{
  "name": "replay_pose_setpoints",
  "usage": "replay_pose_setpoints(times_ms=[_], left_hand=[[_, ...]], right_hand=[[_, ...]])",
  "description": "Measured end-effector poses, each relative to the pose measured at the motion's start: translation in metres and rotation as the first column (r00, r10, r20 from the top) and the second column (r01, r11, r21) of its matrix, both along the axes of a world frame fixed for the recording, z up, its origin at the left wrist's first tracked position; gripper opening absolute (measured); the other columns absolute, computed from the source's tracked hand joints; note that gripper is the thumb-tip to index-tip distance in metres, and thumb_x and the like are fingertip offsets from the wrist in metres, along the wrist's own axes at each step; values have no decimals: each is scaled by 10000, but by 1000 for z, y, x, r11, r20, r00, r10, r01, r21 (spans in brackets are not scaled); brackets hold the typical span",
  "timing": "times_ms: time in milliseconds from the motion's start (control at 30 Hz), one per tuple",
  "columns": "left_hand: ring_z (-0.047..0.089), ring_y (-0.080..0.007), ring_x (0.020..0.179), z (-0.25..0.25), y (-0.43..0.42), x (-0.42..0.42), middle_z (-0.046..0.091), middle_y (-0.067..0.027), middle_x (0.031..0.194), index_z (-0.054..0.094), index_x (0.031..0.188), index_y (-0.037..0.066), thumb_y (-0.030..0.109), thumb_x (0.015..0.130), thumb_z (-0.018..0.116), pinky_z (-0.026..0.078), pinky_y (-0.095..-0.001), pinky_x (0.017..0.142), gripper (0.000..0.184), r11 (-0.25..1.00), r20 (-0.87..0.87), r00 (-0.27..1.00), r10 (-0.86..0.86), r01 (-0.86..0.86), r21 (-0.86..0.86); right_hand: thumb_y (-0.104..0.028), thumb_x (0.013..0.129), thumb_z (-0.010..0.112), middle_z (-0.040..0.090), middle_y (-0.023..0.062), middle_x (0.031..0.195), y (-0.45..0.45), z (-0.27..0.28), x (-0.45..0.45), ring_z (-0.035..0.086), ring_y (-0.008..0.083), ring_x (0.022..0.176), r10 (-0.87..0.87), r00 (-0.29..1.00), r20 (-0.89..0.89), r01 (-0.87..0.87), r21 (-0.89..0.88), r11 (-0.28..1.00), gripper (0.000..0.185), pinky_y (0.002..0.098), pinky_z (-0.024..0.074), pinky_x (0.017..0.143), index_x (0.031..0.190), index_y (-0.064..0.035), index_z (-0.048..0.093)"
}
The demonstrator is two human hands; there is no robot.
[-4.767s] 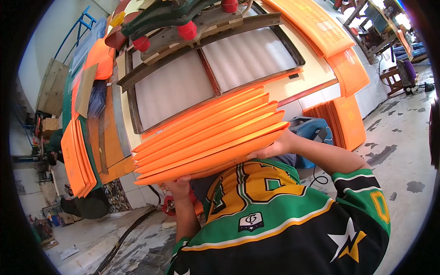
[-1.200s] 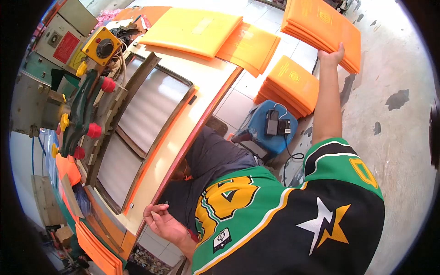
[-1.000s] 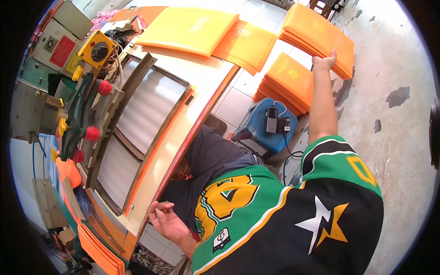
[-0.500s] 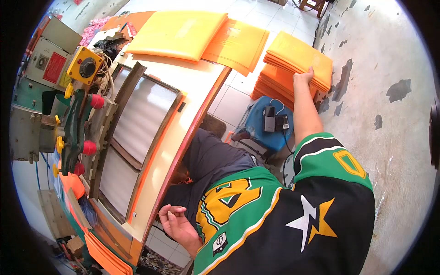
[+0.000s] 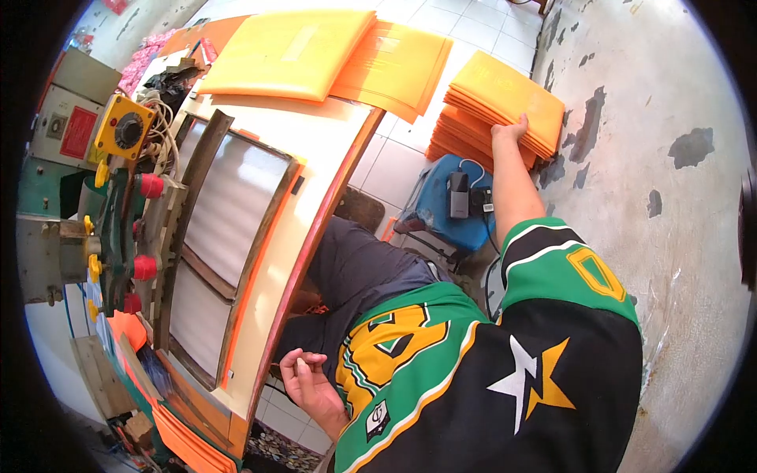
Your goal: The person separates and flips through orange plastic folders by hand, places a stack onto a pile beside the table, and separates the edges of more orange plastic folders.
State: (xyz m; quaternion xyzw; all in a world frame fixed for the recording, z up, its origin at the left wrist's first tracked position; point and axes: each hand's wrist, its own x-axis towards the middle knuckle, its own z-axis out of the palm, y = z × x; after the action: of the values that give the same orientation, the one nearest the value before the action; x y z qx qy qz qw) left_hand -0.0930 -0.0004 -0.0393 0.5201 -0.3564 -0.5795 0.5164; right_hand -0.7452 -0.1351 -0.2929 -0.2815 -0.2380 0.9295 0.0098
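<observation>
My right hand [image 5: 510, 130] stretches out to the upper right, gripping the near edge of a bundle of folded orange plastic sheets [image 5: 505, 91]. Its thumb lies on top and the other fingers are mostly hidden. Beneath that bundle is a pile of more orange sheets [image 5: 461, 135]. My left hand [image 5: 311, 386] rests palm up close to my body, beside the table edge. Its fingers are loosely curled and apart, and I see nothing held in them.
A cream-topped table [image 5: 319, 150] carries a large orange stack [image 5: 288, 55] and a framed press bed [image 5: 229, 213]. A machine with a yellow dial box [image 5: 126, 128] stands at left. A blue stool [image 5: 441, 209] holds a power adapter [image 5: 479, 201]. A peeling wall [image 5: 631, 118] bounds the right side.
The bundle under my right hand has shifted slightly and sits closer over the pile below. The whole view has moved a little. My left hand keeps about the same pose.
</observation>
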Motion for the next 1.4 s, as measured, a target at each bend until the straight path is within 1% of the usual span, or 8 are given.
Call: replay_pose_setpoints(times_ms=[67,167,600,767,1000,1133,1300,1400], left_hand=[[637,-186,876,0,0,-1,646,-99,932,565,1202,12,108,1014,546,519,-334,883,211,1000,-6,1000,-2,2,15],[638,-180,878,5,0,-1,646,-94,936,566,1196,15,107,1017,545,521,-327,888,202,1000,14,1000,14,-15,27],[629,-166,880,-2,-1,-3,630,-84,921,580,1178,-4,95,1008,545,528,-327,877,200,1000,35,999,1,-2,20],[625,-152,889,-4,0,-1,636,-64,935,573,1196,21,117,1012,569,527,-317,877,207,1000,21,1000,-3,2,18],[622,-154,888,-6,2,0,628,-69,947,569,1204,13,111,1019,553,521,-316,887,210,1000,28,1000,0,0,23],[622,-153,893,-7,1,1,626,-71,955,567,1210,11,115,1020,553,523,-313,882,217,1000,39,999,-6,6,19],[634,-155,901,-5,-4,-3,637,-96,963,576,1182,-9,73,1014,528,526,-327,886,193,1000,54,999,-9,9,14],[636,-158,894,-3,-8,-7,650,-96,956,579,1183,-9,78,1009,538,524,-321,880,199,999,66,997,-37,38,-7]], right_hand=[[-267,847,719,618,157,1318,3,7,7,637,325,1108,-19,999,31,17,65,998,568,466,513,987,1308,14,544],[-354,856,700,614,116,1341,5,-14,7,585,309,1192,93,995,-35,-93,-17,995,564,477,421,1077,1304,-37,568],[-415,869,653,607,103,1356,21,-48,-4,560,311,1230,195,981,-3,-194,47,980,539,499,380,1097,1303,-102,591],[-516,876,615,553,90,1457,27,-51,-10,496,328,1321,370,919,134,-384,110,917,599,608,295,1126,1353,-155,584],[-593,886,625,539,89,1458,41,-29,-6,507,328,1309,483,799,358,-542,79,837,629,612,425,1035,1388,-224,536],[-612,883,640,540,100,1456,41,-18,-5,515,331,1308,494,775,394,-563,74,823,667,613,421,1061,1396,-198,537],[-524,886,716,536,123,1458,40,-13,-10,534,357,1309,413,758,505,-560,178,809,661,638,457,1058,1399,-144,545],[-548,906,669,480,97,1523,42,-18,-12,491,344,1363,452,752,479,-589,181,787,706,644,400,1105,1480,-197,458]])
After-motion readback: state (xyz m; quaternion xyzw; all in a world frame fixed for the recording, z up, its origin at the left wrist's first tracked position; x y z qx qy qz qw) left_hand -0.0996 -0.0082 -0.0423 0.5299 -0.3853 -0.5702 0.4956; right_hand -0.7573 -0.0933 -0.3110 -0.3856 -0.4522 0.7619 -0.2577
